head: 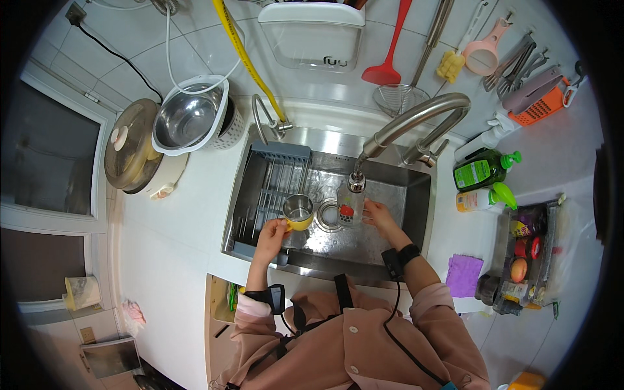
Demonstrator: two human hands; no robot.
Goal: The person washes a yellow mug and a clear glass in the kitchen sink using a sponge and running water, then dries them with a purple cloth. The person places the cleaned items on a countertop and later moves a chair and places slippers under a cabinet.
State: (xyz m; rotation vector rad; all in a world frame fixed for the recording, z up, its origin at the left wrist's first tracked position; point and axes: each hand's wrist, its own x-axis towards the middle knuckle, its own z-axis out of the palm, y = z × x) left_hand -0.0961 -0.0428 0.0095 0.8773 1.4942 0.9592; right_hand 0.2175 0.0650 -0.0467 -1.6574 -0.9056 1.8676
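My left hand (pixel 271 239) grips the handle of a yellow cup (pixel 298 213) with a metal inside, held over the left half of a stainless steel sink (pixel 404 195). Beneath the faucet's spout (pixel 357 182) is a clear glass (pixel 348 207) with a red and black print. My right hand (pixel 380 217) is at the right side of this glass, its fingers reaching to the rim; whether they grip it, I cannot tell. A grey and metal drain rack (pixel 282 170) sits in the left of the sink.
A small tap (pixel 279 127) stands behind the sink, left of the large faucet (pixel 419 112). Left are a lidded electric pot (pixel 131 146) and a steel bowl (pixel 190 117) in a white basin. On the right are a green soap bottle (pixel 480 170), a spray bottle, a purple cloth (pixel 464 275) and a condiment tray.
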